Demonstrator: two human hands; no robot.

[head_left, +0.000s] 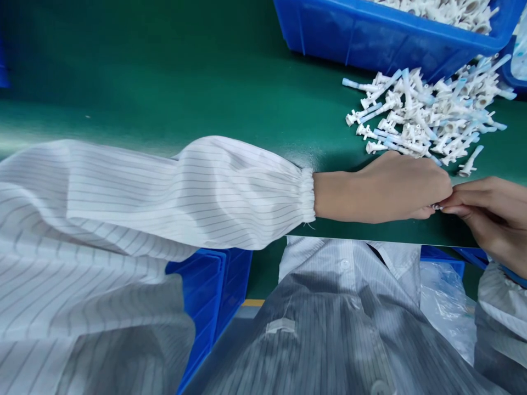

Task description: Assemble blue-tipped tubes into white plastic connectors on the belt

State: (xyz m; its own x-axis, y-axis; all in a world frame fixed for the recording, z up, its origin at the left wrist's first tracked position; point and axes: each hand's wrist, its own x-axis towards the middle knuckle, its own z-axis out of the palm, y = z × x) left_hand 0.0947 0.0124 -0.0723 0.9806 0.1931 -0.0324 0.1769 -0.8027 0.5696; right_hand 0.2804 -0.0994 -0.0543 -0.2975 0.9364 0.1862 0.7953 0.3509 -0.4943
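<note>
My left hand reaches across from the left, closed, its knuckles towards me and most of its fingers hidden. From the right, my right hand meets it in a pinch at the table's near edge. A tiny bit of a white plastic part shows between the fingertips of both hands; most of it is covered. Just beyond the hands lies a loose pile of white plastic fittings, many with pale blue tubes. One fitting rests apart, close above my right hand.
A blue bin full of white parts stands behind the pile on the green table. Another blue container sits at the far right. Below the table edge are blue crates and a clear plastic bag.
</note>
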